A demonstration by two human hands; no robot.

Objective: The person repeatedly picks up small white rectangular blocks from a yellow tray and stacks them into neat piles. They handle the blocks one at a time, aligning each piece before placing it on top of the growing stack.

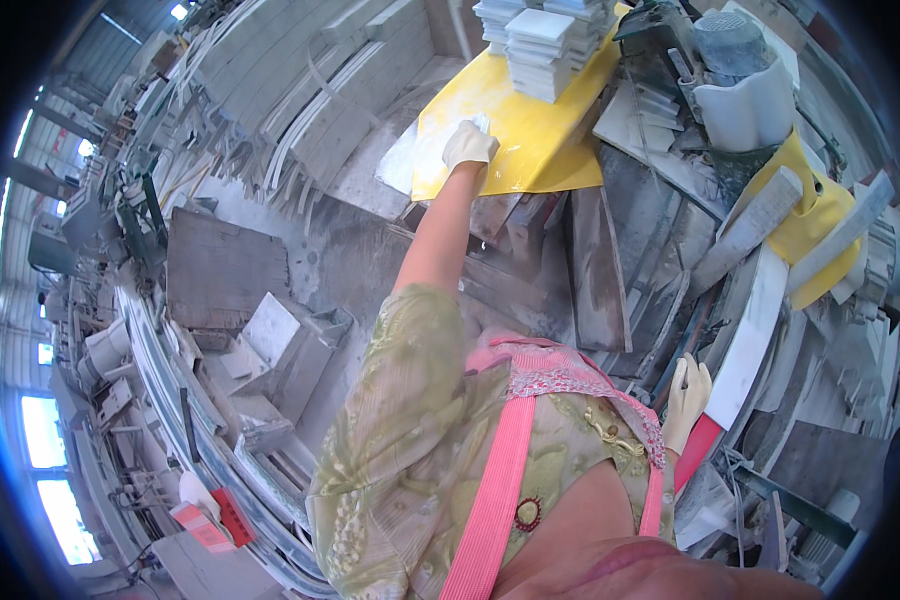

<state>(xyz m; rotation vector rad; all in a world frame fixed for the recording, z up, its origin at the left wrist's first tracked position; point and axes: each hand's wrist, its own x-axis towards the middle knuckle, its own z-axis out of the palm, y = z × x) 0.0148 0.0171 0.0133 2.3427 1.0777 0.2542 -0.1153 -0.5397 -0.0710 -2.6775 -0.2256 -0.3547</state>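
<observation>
Left grip closed on a small white tile, right grip curled on a slab edge.

Gloved left hand (pixel 467 145) holds the white tile (pixel 480 124) over the yellow surface (pixel 530 135), near the tile stack (pixel 540 50); right hand (pixel 686 400) grasps the white slab (pixel 755 340).

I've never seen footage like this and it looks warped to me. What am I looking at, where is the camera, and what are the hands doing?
One picture, from a wide fisheye camera on a person's head, looking down; that bends straight edges. The gloved left hand reaches out and rests on a white flat stone tile at the edge of a yellow board, which bears stacks of white square tiles. The gloved right hand hangs low beside a long white stone strip. Grey stone slabs lie around.
</observation>
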